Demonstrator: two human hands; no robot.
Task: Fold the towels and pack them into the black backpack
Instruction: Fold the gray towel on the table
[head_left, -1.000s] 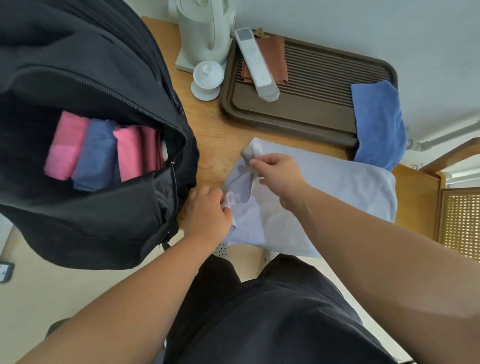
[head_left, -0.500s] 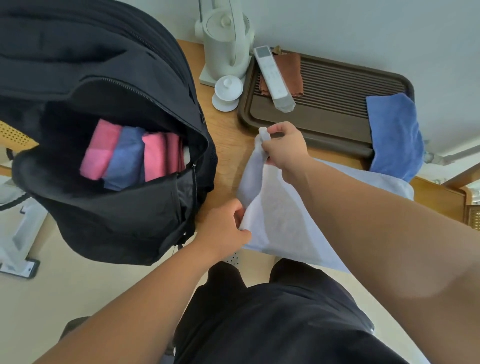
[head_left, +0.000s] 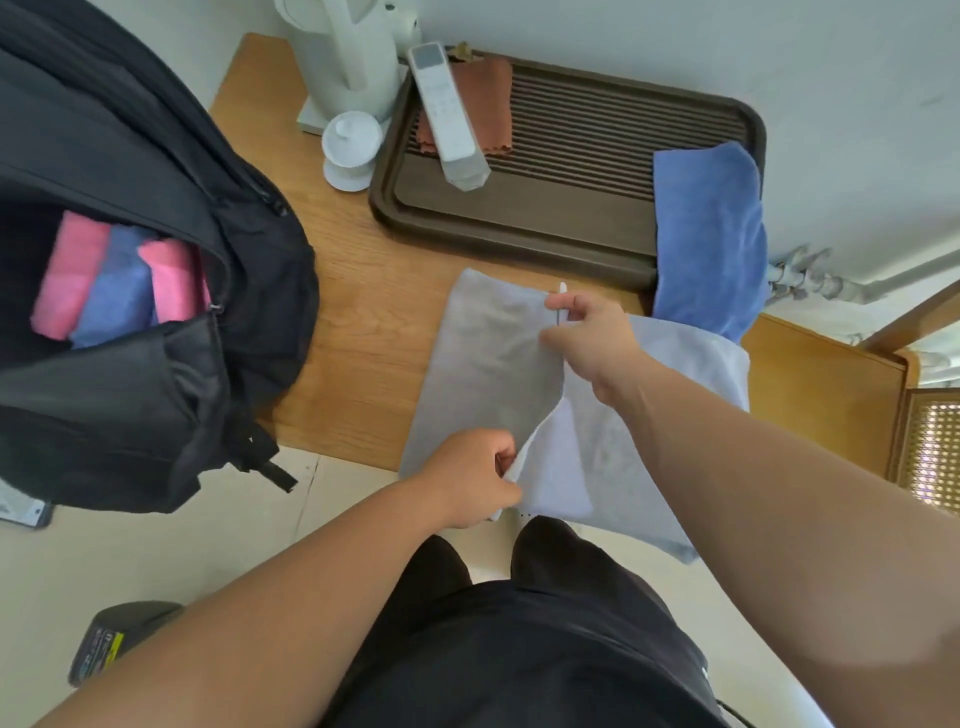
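Note:
A pale grey towel (head_left: 488, 364) lies on the wooden table (head_left: 353, 291), its near part hanging over the front edge. My right hand (head_left: 589, 340) pinches its far corner, and my left hand (head_left: 475, 483) pinches the near corner; the left half is folded over toward the right. The black backpack (head_left: 171, 322) stands open at the left with two pink folded towels (head_left: 72, 275) and a blue one (head_left: 117, 291) inside. Another blue towel (head_left: 711, 234) is draped over the right end of the brown tray.
A dark brown slatted tray (head_left: 571, 218) sits at the back with a white remote (head_left: 447, 114) and a rust cloth (head_left: 493, 98) on it. A white kettle (head_left: 353, 57) and a small white lidded cup (head_left: 350, 145) stand behind the backpack. A phone lies on the floor at left.
Both hands have carried the towel's left edge to the right, laying a folded flap over the rest. The view has shifted right.

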